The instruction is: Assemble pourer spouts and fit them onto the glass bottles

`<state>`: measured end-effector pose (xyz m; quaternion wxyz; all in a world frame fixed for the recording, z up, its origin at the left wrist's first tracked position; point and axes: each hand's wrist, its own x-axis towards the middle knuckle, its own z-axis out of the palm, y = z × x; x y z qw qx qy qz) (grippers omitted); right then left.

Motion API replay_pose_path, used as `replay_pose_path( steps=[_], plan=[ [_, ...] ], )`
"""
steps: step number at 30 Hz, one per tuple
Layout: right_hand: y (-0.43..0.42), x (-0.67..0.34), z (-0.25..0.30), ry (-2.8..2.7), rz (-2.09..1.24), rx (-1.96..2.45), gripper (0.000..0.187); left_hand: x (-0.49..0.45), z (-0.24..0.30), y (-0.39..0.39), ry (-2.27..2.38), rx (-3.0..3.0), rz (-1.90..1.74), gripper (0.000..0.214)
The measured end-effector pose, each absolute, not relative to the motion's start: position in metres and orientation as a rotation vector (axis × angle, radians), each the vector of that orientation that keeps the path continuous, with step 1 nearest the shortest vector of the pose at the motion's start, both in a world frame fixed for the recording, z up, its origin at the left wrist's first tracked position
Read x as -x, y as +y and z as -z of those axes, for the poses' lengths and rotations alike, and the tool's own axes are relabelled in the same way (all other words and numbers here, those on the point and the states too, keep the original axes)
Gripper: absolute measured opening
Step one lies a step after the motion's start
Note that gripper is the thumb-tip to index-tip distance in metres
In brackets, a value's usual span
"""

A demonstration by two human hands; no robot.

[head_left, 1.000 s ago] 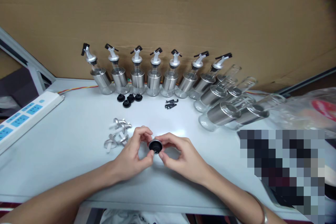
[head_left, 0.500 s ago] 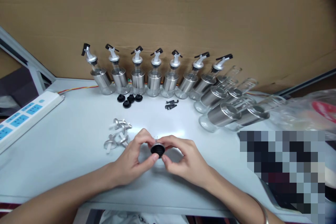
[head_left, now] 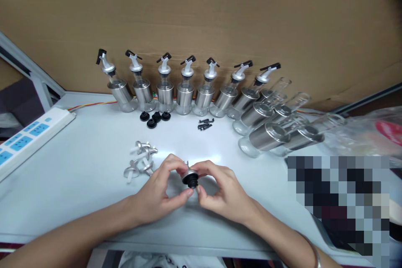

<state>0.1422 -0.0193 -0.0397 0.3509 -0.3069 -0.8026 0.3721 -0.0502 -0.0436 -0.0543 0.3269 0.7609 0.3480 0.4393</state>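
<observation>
Between my two hands is a silver pourer spout (head_left: 190,177) with a ribbed black stopper on its underside, tilted so the stopper faces me. My left hand (head_left: 166,184) pinches it from the left with thumb and fingers. From the right, my right hand (head_left: 221,188) grips the same spout, its thumb near the stopper's tip. Left of my hands lie several loose silver spouts (head_left: 132,169) with pale tubes. Farther back are several black rubber stoppers (head_left: 152,122) and a small pile of black levers (head_left: 205,124).
A row of glass-and-steel bottles (head_left: 185,96) fitted with pourers stands along the cardboard wall. Several open-necked bottles (head_left: 270,136) are grouped at the right. A white power strip (head_left: 34,138) lies on the left, a clear plastic bag (head_left: 361,134) and a pixelated dark object (head_left: 339,201) on the right.
The spout has tilted in my fingers, so more of the stopper's ribbed side shows. My left thumb has shifted off the stopper's face toward its lower end.
</observation>
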Motion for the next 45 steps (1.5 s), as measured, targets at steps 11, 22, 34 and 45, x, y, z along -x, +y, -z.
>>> replay_pose_path(
  steps=[11,22,34,45],
  plan=[
    [-0.011,-0.146,0.04,-2.218,-0.679,0.734,0.022,0.048,0.057,-0.041,0.899,-1.956,-1.172,0.045],
    [-0.017,-0.146,0.037,-2.158,-0.676,0.779,0.015,0.05,0.057,-0.04,1.005,-1.971,-1.129,0.036],
    [-0.012,-0.148,0.043,-2.127,-0.531,0.683,0.011,0.057,0.049,-0.035,1.003,-2.12,-1.103,0.036],
    [-0.01,-0.15,0.044,-2.135,-0.469,0.645,0.009,0.059,0.048,-0.032,0.988,-2.188,-1.122,0.031]
  ],
)
